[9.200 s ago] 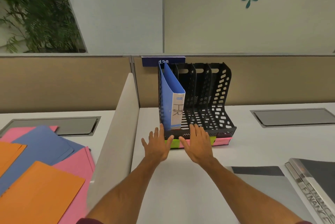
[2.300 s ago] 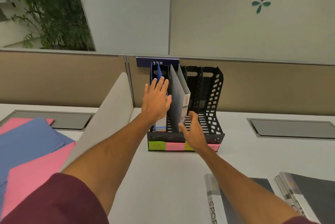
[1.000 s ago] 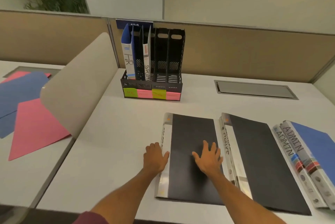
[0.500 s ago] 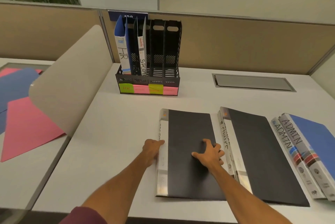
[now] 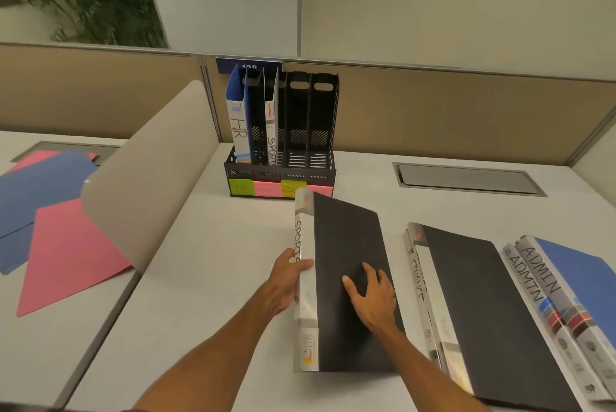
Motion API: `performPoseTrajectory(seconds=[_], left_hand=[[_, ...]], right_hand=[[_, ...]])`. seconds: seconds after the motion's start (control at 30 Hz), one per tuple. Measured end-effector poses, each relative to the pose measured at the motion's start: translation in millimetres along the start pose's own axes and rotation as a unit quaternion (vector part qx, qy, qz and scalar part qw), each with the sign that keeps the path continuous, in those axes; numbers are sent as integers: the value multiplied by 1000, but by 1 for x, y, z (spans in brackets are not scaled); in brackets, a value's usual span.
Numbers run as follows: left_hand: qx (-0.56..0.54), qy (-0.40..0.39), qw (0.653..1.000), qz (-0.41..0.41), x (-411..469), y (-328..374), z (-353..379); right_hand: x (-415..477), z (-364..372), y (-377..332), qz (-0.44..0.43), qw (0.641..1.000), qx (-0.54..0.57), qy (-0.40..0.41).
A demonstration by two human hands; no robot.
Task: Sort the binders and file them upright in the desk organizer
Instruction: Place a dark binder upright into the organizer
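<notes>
A black binder (image 5: 346, 245) with a white spine marked SPORTS is tipped up off the desk on its spine side. My left hand (image 5: 286, 281) grips that spine from the left, thumb over its top. My right hand (image 5: 370, 298) lies flat with spread fingers on the black cover. The black desk organizer (image 5: 283, 175) stands at the back with a blue HR binder (image 5: 238, 118) in its first slot and a white SPORTS binder (image 5: 271, 125) in the second. The two right slots hold nothing.
A black FINANCE binder (image 5: 480, 305) lies flat to the right, with two blue ADMIN binders (image 5: 566, 288) beyond it. A curved beige divider (image 5: 146, 171) stands to the left, with pink and blue folders (image 5: 50, 211) past it. A grey cable hatch (image 5: 466, 178) sits at the back right.
My left hand has closed on the spine and lifted that side of the SPORTS binder off the desk. The view has tilted upward.
</notes>
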State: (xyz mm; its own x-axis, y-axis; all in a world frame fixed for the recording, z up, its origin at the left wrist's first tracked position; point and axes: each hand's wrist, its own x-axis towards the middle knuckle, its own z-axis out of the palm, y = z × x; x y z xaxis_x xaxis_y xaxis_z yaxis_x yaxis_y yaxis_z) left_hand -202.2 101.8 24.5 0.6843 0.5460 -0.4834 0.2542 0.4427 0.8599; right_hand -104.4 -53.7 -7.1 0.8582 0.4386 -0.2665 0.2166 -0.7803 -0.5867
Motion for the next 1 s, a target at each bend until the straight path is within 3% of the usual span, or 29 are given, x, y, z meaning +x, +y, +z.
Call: performPoseTrajectory(seconds=[0.2,0.37,0.5,0.77,1.0], left_hand=[[-9,16,992,126,-7,71,14],[-51,37,965,255,-19,137,33],[-34,72,942,326,-31,175,39],[15,117,900,420,-41,202,59],[94,47,892,439,-39,213,54]], right_hand=[[15,-29,-57,-105,991,80,33],[20,-66,-120,-261,957,122,-30],[21,-99,-162,-325,937,109,-68],[11,-110,-208,-325,930,167,-40],[12,-92,-210,-283,920,270,31]])
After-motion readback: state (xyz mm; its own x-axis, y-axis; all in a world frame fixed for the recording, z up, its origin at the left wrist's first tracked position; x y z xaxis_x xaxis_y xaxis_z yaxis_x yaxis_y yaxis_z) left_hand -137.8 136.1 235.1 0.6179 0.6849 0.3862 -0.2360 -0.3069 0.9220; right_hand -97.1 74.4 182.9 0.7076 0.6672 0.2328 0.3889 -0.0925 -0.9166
